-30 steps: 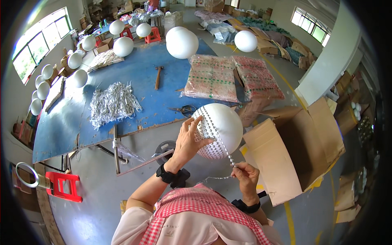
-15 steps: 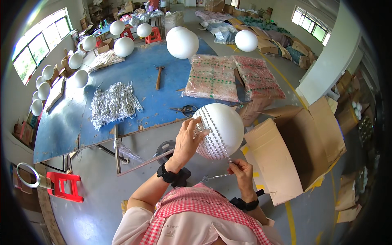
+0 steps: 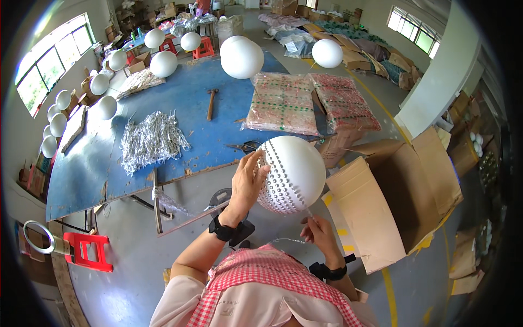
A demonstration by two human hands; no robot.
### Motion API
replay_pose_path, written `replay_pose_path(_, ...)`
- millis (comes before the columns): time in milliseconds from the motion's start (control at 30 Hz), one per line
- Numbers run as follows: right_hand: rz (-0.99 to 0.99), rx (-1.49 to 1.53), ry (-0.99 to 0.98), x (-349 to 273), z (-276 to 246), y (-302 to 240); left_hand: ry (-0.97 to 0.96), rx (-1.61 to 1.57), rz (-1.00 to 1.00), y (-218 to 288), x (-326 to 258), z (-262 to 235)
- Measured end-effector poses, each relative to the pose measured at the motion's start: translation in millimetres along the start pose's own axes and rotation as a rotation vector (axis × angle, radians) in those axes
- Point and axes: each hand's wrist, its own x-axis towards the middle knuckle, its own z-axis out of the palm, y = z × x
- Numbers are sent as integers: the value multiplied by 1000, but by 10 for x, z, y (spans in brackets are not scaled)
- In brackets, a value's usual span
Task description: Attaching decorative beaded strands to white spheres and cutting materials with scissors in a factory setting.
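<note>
A large white ball (image 3: 305, 171) is in front of me at the table's near edge. Rows of silver beads (image 3: 280, 182) run around its left part. My left hand (image 3: 248, 182) is closed against the ball's left side, fingers curved over the beaded rows. Just below the ball, my right hand (image 3: 320, 233) pinches a thin silver bead strand that reaches up to the ball's underside. The loose end of the bead strand (image 3: 286, 239) trails left from that hand across my front.
On the blue table (image 3: 190, 136) lie a heap of silver strands (image 3: 152, 139), a hammer (image 3: 211, 104), scissors (image 3: 245, 146) and bagged red-and-green goods (image 3: 283, 103). More white balls (image 3: 241, 58) stand around it. An open carton (image 3: 376, 212) is at my right, a red stool (image 3: 90, 252) at left.
The ball has turned slightly, and the beaded rows sit a little differently. My left hand has shifted slightly left along it. My right hand has dropped slightly away from the ball, its fingers loosened somewhat.
</note>
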Motion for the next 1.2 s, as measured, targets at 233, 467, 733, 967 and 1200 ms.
replay_pose_path(233, -587, 23, 16, -338, -52, -186, -59, 148, 57, -5, -8, 105)
replay_pose_path(467, -961, -317, 99, -303, -22, -269, -92, 113, -85, 105, 11, 89)
replay_pose_path(733, -918, -353, 81, -330, -72, -308, 17, 223, 79, 26, 28, 203)
replay_pose_path(967, -698, -457, 125, -219, 13, -79, -14, -8, 94, 61, 23, 154)
replay_pose_path(1200, -150, 284, -72, -96, 31, -35, 25, 58, 133, 84, -9, 161)
